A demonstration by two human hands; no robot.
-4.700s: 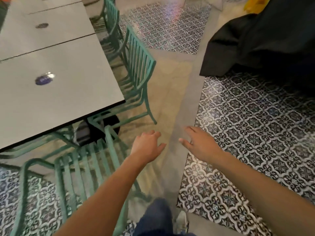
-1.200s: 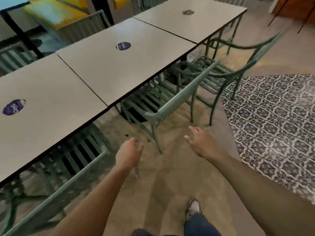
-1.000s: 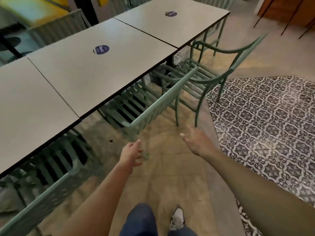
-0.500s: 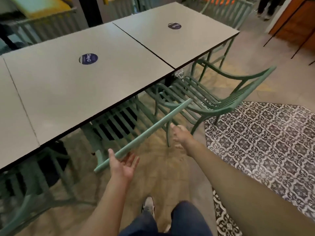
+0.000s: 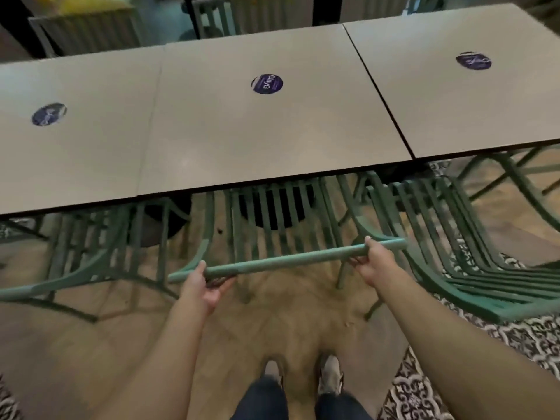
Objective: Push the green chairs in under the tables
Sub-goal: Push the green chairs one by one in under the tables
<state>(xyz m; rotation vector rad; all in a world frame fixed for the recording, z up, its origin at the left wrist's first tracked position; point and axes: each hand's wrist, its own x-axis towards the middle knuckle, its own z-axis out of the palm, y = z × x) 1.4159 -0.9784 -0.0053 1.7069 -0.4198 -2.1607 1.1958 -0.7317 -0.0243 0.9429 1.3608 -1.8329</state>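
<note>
A green slatted chair [image 5: 288, 259] stands in front of me at the middle grey table [image 5: 272, 131], its seat partly under the tabletop. My left hand [image 5: 204, 286] grips the left end of its top rail from below. My right hand [image 5: 371, 262] grips the right end of the same rail. A second green chair [image 5: 472, 268] to the right sticks out from the right table [image 5: 454, 95] and stands at an angle. A third green chair [image 5: 91, 259] sits at the left table [image 5: 69, 140].
Three grey tables with round purple stickers [image 5: 267, 84] stand in a row. Black table bases [image 5: 272, 207] show beneath. Patterned floor tiles [image 5: 454, 374] lie at the right. More chairs [image 5: 242, 16] stand behind the tables. My feet [image 5: 303, 374] are on the wooden floor.
I have turned to face the middle chair squarely. Both hands, open half a second ago, now grip its top rail.
</note>
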